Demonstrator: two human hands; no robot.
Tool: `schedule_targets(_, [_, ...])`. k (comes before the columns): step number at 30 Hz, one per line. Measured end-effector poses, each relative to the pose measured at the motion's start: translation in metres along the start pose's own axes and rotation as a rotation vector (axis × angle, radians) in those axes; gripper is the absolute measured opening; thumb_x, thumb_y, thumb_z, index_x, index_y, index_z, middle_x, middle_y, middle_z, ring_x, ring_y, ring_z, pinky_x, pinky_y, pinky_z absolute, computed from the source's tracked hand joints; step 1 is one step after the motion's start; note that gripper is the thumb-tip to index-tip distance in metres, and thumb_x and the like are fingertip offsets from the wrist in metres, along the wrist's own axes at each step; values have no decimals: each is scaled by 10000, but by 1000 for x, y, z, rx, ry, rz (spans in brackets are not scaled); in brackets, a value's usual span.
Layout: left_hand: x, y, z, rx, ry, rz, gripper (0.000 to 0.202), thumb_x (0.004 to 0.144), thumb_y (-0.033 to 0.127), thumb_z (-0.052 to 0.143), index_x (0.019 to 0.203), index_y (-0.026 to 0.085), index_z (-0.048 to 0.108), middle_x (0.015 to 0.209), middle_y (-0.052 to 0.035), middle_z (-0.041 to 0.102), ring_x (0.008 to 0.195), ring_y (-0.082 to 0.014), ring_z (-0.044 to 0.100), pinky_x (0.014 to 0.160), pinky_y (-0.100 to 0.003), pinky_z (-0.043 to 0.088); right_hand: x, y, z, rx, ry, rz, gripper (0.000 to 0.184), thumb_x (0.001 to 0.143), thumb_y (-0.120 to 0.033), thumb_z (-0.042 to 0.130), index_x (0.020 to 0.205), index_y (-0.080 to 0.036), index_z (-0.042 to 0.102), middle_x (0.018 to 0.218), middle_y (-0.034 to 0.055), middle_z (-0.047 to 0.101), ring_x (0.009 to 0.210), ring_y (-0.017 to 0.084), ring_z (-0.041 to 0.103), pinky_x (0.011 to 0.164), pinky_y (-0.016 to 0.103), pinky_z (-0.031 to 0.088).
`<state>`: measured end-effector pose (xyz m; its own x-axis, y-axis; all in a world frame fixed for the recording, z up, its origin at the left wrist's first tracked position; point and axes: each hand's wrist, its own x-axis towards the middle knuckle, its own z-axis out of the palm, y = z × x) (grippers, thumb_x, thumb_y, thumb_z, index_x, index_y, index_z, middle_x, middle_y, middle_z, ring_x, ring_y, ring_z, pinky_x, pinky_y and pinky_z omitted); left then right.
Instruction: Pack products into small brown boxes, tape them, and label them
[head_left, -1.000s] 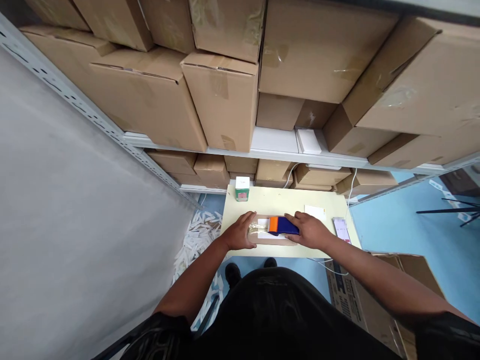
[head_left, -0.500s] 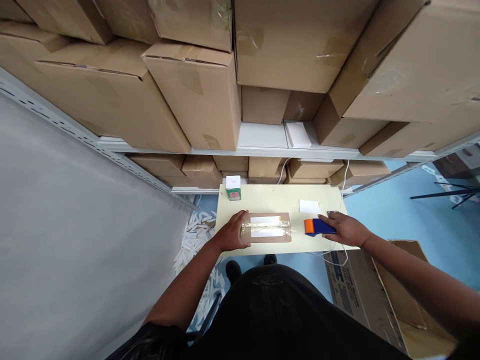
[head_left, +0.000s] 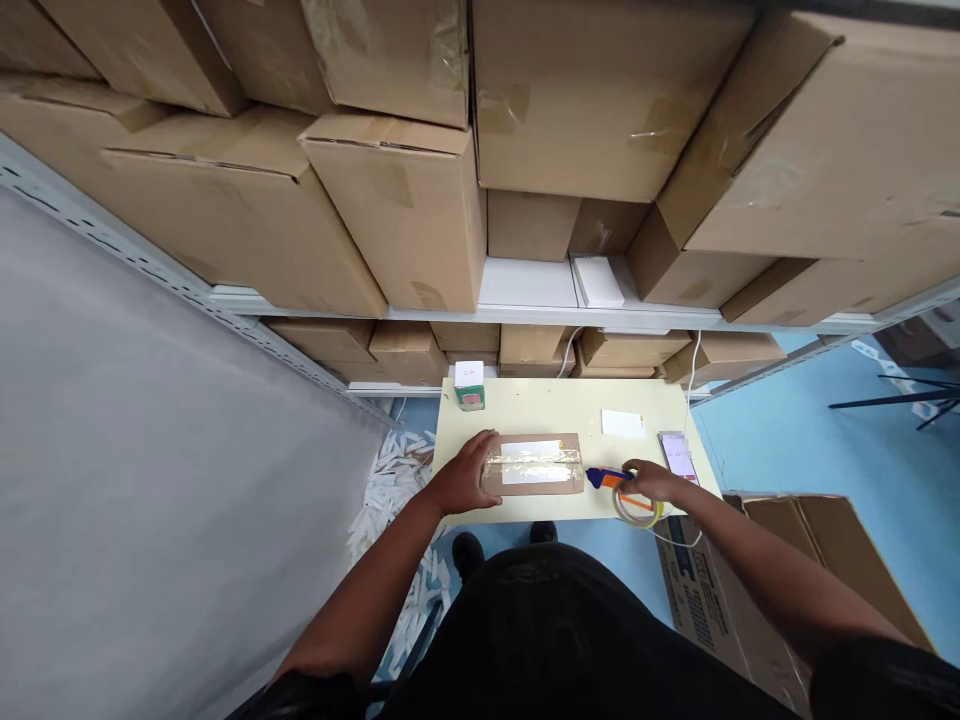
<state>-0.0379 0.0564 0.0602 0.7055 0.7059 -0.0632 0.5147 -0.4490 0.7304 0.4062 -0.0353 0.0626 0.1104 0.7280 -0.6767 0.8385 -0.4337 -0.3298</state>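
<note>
A small cardboard box (head_left: pixel 536 488) lies on the pale yellow table (head_left: pixel 570 400), with clear tape along its middle and white labels on top. My left hand (head_left: pixel 471 472) grips its left end, thumb at the near side and fingers at the far side. To the right of the box, my right hand (head_left: pixel 651 482) is closed on a blue and orange tape dispenser (head_left: pixel 611 479). The dispenser is tilted, its roll of tape showing below my fingers and its blue end close to the box's right edge.
A green and white small box (head_left: pixel 470 387) stands at the table's back left. A white card (head_left: pixel 622 424) and a phone (head_left: pixel 679 456) lie on the right. Shelves (head_left: pixel 525 316) full of cartons rise behind. Paper strips (head_left: pixel 390 490) cover the floor left; a large open carton (head_left: pixel 817 560) sits right.
My right hand has lifted and turned the tape dispenser, bringing it left and nearer the box. The phone beside it is now uncovered. My left hand stays on the box.
</note>
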Motion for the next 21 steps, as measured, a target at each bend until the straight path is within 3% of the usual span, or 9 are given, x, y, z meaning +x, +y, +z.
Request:
schedule_targets(3, [-1, 0, -2, 18, -29, 17, 1301, 580, 530, 935, 1631, 245, 223, 1708, -147, 140, 1555, -363, 222, 1257, -480, 287, -3, 27, 36, 303, 120, 71, 404, 764, -365, 588, 1121, -185, 644, 871, 65, 740, 701, 224, 703, 624, 318, 527])
schedule_targets(5, [-3, 1, -2, 33, -31, 11, 1258, 611, 600, 900, 1627, 247, 247, 1720, -141, 89, 1566, -379, 171, 1263, -503, 261, -2, 33, 60, 346, 208, 106, 363, 810, -344, 495, 1105, -180, 628, 827, 61, 728, 698, 228, 709, 626, 324, 536])
schedule_targets(9, [-7, 6, 5, 16, 44, 8, 926, 882, 545, 686, 1629, 240, 233, 1725, -127, 65, 1579, -341, 134, 1272, -501, 235, 13, 26, 89, 269, 319, 128, 367, 840, -364, 473, 1117, -198, 647, 970, 78, 738, 900, 250, 722, 756, 343, 543])
schedule_targets(12, [-8, 9, 18, -27, 220, -79, 747, 982, 471, 540, 1619, 230, 236, 1702, -137, 168, 1571, -304, 176, 1263, -511, 250, 29, 19, 95, 217, 328, 127, 366, 835, -381, 525, 1085, -176, 696, 1074, 116, 718, 1044, 276, 687, 848, 339, 514])
schedule_targets(15, [-6, 9, 31, -136, 381, -301, 669, 990, 489, 502, 1578, 231, 317, 1601, -162, 360, 1465, -311, 382, 1159, -532, 400, 41, 19, 95, 175, 303, 133, 365, 864, -398, 528, 1035, -143, 726, 1021, 139, 715, 982, 282, 695, 807, 328, 505])
schedule_targets(18, [-4, 9, 38, -297, 368, -433, 603, 989, 541, 469, 1497, 216, 446, 1445, -162, 531, 1192, -281, 610, 959, -472, 545, 42, 20, 93, 150, 292, 143, 416, 881, -382, 532, 1167, -127, 695, 1050, 146, 712, 966, 275, 698, 789, 323, 506])
schedule_targets(21, [-4, 9, 38, -375, 317, -422, 570, 984, 566, 465, 1428, 216, 529, 1352, -133, 612, 1090, -253, 659, 885, -412, 568, 32, 13, 89, 104, 385, 167, 576, 865, -416, 567, 1360, -122, 584, 1210, 192, 665, 1095, 316, 663, 851, 382, 519])
